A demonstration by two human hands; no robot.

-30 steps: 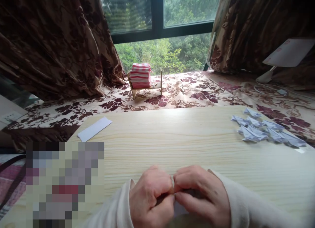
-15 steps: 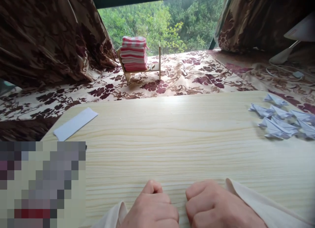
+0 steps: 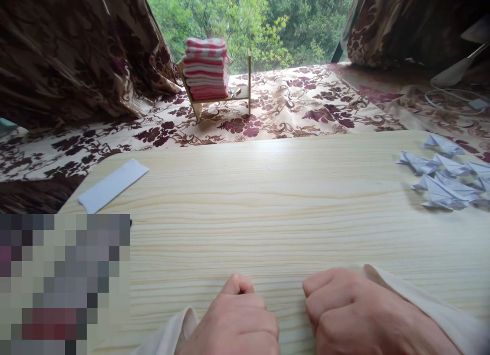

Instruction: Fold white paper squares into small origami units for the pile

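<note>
My left hand (image 3: 239,319) rests as a fist near the front edge of the wooden table (image 3: 245,212), thumb lying over the curled fingers. Beside it, a short gap to the right, my right hand (image 3: 352,306) is also curled into a fist, knuckles up. Nothing shows in either hand. Light sleeves reach to both wrists. Several folded white paper pieces (image 3: 446,189) with pointed tips lie clustered at the table's right. A flat white paper strip (image 3: 114,185) lies at the far left.
Beyond the table, a small wooden rack (image 3: 248,84) holds a stack of pink-and-white folded cloths (image 3: 206,69) on a flowered cover. A lamp (image 3: 454,69) with a cable stands back right. Dark curtains (image 3: 84,53) frame the window. A pixelated patch hides the lower left.
My right hand has shifted a little to the right, widening the gap between the fists. The view has tipped slightly downward. Both hands stay closed.
</note>
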